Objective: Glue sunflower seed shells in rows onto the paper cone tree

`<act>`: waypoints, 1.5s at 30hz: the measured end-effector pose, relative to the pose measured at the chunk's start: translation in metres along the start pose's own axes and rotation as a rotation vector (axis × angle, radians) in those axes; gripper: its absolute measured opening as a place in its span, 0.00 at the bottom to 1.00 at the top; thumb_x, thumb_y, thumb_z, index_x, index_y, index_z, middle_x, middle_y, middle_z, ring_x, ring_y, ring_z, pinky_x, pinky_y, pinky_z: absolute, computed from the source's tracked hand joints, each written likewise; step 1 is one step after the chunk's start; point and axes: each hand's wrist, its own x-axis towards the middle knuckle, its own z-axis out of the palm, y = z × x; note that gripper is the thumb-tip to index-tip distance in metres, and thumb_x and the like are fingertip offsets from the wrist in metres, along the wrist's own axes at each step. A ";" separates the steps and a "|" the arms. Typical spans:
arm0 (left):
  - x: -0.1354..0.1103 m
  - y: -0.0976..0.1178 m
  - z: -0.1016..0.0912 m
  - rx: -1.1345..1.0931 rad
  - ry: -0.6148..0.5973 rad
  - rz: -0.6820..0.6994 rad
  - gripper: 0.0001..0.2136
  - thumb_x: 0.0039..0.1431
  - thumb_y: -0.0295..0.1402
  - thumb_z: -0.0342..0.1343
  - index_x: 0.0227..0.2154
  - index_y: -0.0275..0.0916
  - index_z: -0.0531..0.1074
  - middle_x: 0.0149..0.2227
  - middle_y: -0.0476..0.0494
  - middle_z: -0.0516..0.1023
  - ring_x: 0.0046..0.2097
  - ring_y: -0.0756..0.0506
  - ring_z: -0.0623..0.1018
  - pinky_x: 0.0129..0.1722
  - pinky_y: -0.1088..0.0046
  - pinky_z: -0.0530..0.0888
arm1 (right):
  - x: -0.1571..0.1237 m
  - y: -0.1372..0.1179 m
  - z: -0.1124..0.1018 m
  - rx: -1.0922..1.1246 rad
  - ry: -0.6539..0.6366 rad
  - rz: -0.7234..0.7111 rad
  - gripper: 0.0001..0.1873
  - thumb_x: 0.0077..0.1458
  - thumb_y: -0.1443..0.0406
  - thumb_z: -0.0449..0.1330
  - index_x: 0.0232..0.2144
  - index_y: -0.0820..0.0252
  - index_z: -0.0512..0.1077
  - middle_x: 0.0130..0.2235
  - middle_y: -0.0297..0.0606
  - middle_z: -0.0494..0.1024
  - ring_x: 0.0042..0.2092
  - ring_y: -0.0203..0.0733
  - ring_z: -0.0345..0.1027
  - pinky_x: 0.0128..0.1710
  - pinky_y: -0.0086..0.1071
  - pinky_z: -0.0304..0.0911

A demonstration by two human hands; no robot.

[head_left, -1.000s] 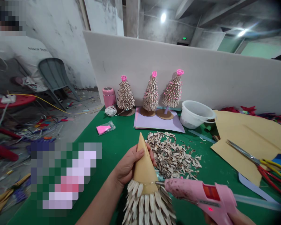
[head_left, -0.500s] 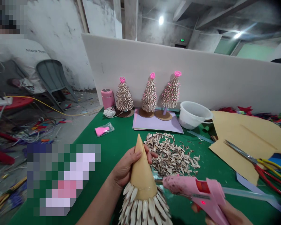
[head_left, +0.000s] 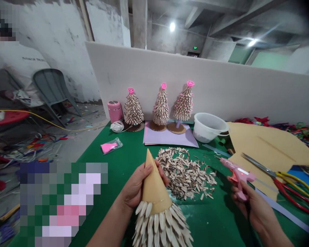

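Observation:
My left hand (head_left: 138,183) is wrapped round the upper part of a tan paper cone (head_left: 154,192), thumb on its near side. Overlapping seed shells (head_left: 161,228) cover the lower part of the cone, and a shiny line of glue runs just above their top row. Over to the right, my right hand (head_left: 257,206) grips a pink hot glue gun (head_left: 238,173) by its handle, its nozzle pointing left and away from the cone. Behind the cone lies a loose heap of sunflower seed shells (head_left: 186,173) on the green tabletop (head_left: 208,219).
Three shell-covered cone trees (head_left: 161,108) with pink tops stand at the back, beside a pink canister (head_left: 115,110) and a white tub (head_left: 209,127). Large scissors (head_left: 270,171) rest on tan card (head_left: 260,144) at right. A bag of pink material (head_left: 110,146) lies left.
My right hand has carried the glue gun away from the cone, rightward and farther back, beside the scissors. My left hand keeps its hold on the cone. The view has shifted slightly.

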 end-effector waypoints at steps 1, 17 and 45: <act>0.000 0.000 0.000 -0.002 0.017 -0.010 0.06 0.54 0.34 0.51 0.34 0.38 0.66 0.29 0.46 0.72 0.33 0.43 0.75 0.35 0.64 0.69 | 0.007 0.003 -0.003 0.000 0.000 0.019 0.17 0.43 0.59 0.63 0.33 0.65 0.71 0.19 0.28 0.65 0.18 0.27 0.58 0.16 0.19 0.60; 0.001 0.006 -0.001 0.002 0.140 -0.060 0.06 0.53 0.33 0.52 0.34 0.38 0.66 0.29 0.46 0.72 0.32 0.45 0.75 0.34 0.67 0.72 | -0.011 0.010 -0.016 -0.742 0.153 -0.451 0.29 0.46 0.54 0.58 0.49 0.59 0.61 0.51 0.47 0.64 0.52 0.53 0.57 0.43 0.40 0.59; 0.005 0.003 0.004 0.101 0.282 -0.082 0.07 0.51 0.31 0.55 0.33 0.37 0.68 0.28 0.45 0.73 0.30 0.45 0.76 0.32 0.67 0.73 | 0.037 0.038 0.085 -0.904 -0.215 -0.838 0.12 0.58 0.60 0.52 0.41 0.62 0.66 0.37 0.36 0.71 0.34 0.35 0.67 0.34 0.34 0.65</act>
